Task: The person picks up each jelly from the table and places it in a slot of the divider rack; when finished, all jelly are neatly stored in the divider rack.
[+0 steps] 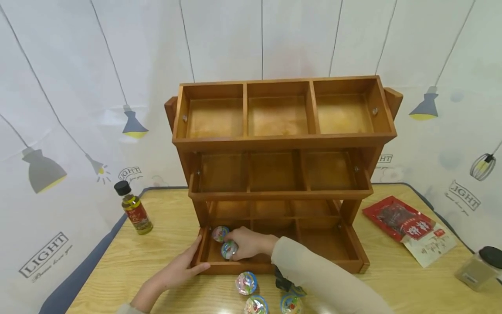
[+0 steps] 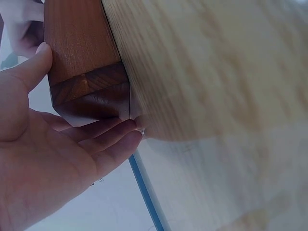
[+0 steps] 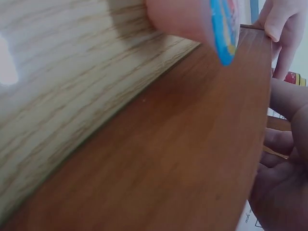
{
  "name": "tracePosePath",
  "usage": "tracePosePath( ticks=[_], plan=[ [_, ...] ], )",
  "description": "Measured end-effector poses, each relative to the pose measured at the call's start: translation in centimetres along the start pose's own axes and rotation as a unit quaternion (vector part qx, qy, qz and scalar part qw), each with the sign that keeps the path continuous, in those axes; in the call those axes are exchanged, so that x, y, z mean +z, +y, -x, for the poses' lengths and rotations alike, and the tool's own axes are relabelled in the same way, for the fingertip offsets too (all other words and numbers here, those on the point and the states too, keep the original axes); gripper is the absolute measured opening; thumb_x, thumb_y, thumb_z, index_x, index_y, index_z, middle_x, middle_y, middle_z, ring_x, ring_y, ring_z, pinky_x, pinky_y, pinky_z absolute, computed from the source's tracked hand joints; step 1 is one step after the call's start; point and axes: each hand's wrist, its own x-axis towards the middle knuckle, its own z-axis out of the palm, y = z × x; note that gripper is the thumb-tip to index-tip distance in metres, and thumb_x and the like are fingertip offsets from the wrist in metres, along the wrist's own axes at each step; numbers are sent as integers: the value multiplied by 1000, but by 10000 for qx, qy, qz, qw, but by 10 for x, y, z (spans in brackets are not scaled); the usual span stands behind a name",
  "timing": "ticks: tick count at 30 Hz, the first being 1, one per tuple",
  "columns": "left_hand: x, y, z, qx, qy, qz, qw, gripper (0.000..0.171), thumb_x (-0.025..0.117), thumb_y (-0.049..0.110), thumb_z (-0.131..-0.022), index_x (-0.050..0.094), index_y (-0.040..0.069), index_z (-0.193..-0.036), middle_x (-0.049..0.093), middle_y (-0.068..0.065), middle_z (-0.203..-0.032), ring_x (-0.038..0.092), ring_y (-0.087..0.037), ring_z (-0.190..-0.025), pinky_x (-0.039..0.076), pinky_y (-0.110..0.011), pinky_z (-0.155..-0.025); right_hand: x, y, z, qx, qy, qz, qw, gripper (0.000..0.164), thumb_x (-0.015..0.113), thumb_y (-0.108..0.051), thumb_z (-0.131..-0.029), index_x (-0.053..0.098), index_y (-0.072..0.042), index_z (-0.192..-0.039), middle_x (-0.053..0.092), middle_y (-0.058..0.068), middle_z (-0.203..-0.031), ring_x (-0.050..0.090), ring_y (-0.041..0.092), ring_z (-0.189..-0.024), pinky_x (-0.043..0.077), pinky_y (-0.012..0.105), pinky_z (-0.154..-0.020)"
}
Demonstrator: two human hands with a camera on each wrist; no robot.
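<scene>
My right hand (image 1: 251, 243) reaches into the bottom tier's left compartment of a brown wooden rack (image 1: 284, 142), its thumb and fingers on a small jelly cup (image 1: 229, 250) with a printed film lid. Just behind that one sits another jelly cup (image 1: 220, 233) in the same compartment. My left hand (image 1: 178, 268) holds the rack's front left corner, thumb on the front board and fingers along the side, as the left wrist view shows. In the right wrist view, the right-hand fingers (image 3: 279, 139) reach over the front board, hiding the held cup.
Several jelly cups stand before the rack, among them a pink one (image 1: 246, 283) close to its front board. An oil bottle (image 1: 135, 209) is on the left. To the right lie a red food packet (image 1: 409, 229) and a black-lidded jar (image 1: 480, 268). A printed curtain (image 1: 149, 52) hangs behind.
</scene>
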Motion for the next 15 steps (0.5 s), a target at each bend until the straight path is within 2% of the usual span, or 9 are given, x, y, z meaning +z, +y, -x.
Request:
tracePosePath(
  ticks=[4,9,12,15],
  plan=[
    [0,0,0,30,-24,10,10000,83,51,39,-88,2,1,-143,15,-28,-144,23,-44,-130,24,-56,-103,2,5,3,57,71,0,10000,53,67,-19,-76,50,-4,-124,59,4,-115,56,8,-95,45,15,-78],
    [-1,0,0,-3,-26,-2,10000,83,52,38,-88,2,1,-143,14,-28,-144,22,-44,-130,24,-56,-103,1,9,10,-151,396,-255,9988,53,67,-25,-78,50,-4,-123,56,7,-118,55,14,-101,46,17,-82],
    [0,0,0,-39,-24,1,10000,83,52,38,-88,2,2,-143,14,-28,-144,22,-44,-130,23,-56,-103,0,13,18,-166,672,-790,9945,54,69,-26,-77,50,-3,-123,56,8,-119,55,18,-105,46,20,-86],
    [0,0,0,-54,-13,31,10000,83,52,38,-88,1,3,-143,14,-27,-144,22,-43,-130,22,-56,-104,-2,20,31,-131,948,-1540,9834,55,69,-28,-77,50,-3,-122,56,10,-120,55,22,-108,47,25,-88]
  ],
)
